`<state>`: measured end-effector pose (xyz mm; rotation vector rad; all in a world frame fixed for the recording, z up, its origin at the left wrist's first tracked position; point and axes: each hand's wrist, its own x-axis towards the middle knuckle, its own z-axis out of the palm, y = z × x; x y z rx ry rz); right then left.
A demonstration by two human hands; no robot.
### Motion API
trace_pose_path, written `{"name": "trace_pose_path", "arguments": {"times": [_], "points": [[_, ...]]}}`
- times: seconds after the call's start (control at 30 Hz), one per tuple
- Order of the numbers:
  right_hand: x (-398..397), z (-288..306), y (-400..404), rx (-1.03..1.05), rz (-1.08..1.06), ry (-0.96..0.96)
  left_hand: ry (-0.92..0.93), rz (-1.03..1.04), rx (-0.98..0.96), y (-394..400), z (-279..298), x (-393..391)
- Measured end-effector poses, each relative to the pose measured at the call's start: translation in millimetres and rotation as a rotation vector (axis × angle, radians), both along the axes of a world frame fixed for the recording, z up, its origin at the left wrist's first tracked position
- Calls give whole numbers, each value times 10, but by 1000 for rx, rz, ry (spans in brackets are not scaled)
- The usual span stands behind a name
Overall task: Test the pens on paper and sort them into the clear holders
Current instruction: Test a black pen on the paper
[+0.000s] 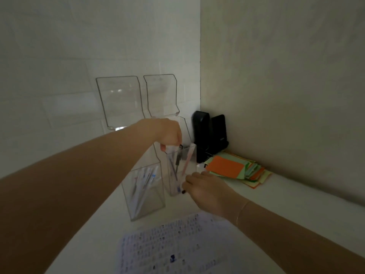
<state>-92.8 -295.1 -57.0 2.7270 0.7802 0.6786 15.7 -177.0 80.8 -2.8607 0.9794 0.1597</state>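
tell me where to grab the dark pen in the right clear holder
Grip the dark pen by its upper end, coming from straight above: it stands nearly upright in the narrow right holder, whose walls block its sides. The left hand is already there.
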Motion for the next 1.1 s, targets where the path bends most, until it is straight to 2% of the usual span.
{"name": "trace_pose_path", "arguments": {"times": [0.1, 0.17, 0.2, 0.27, 0.3, 0.37, 0.4, 0.47, 0.6, 0.73, 0.8, 0.93, 1.1], "points": [[-195, 166, 20, 531, -5, -141, -309, -75, -155, 135, 59, -167], [-316, 276, 49, 992, -60, -51, -458, -131, -365, 272, 53, -388], [-364, 329, 55, 1235, -41, -23, -444, -147, -493, 341, 2, -509], [-441, 411, 69, 1649, -22, -13, -267, -169, -702, 483, -186, -769], [-466, 424, 85, 1802, -19, 12, -149, -184, -747, 543, -307, -903], [-537, 442, 135, 1968, -30, 89, 67, -183, -740, 635, -587, -1120], [-579, 433, 168, 2010, -41, 120, 147, -169, -728, 665, -733, -1207], [-692, 425, 252, 2069, -55, 161, 196, -143, -742, 702, -1006, -1357], [-968, 403, 431, 2170, -97, 250, 261, -104, -919, 749, -1294, -1653], [-1179, 351, 520, 2126, -60, 712, 262, -126, -952, 771, -1382, -1894], [-1260, 335, 541, 2051, -66, 856, 222, -136, -917, 798, -1408, -1975], [-1367, 331, 544, 1980, -94, 952, 150, -134, -871, 875, -1387, -2091], [-1450, 340, 507, 1996, -44, 1009, 163, -139, -904, 899, -1359, -2199]]}}
